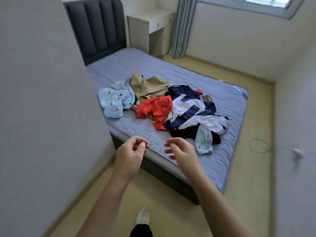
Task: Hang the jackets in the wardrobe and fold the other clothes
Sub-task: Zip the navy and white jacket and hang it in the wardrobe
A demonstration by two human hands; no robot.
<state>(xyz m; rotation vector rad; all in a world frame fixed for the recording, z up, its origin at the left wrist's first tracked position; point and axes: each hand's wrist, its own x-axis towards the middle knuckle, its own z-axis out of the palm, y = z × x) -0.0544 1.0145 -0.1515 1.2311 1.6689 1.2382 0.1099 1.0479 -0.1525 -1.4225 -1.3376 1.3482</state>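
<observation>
1. The left hand [130, 153] hangs in the air over the near corner of the bed, fingers loosely curled toward the thumb, with nothing in it.
2. The right hand [182, 152] floats just beside it, apart from it, fingers likewise softly bent and empty. Both forearms are bare.
3. The mattress [130, 65] has a grey-blue quilted cover stitched in a hexagon pattern, and all the clothes lie in a crumpled heap on it.
4. At the heap's left edge is a fluffy light-blue fleece [114, 101] dotted with small dark-and-white motifs.
5. Touching it is a smooth tan garment [150, 87], creased and spread toward the headboard.
6. A thin red shirt [156, 106] lies bunched on the tan cloth.
7. A glossy navy-and-white jacket [189, 110] with broad stripes sprawls to the right of the red shirt and partly over it.
8. A black garment [183, 134] shows under the jacket's near edge, and a second light-blue piece [203, 142] droops over it toward the mattress edge.
9. The headboard [97, 26] is dark grey, padded in vertical channels.
10. Beyond it stand a white desk [152, 23] and a pleated grey curtain [181, 29].
11. A white shoe [142, 218] rests on the beige floor [248, 168].
</observation>
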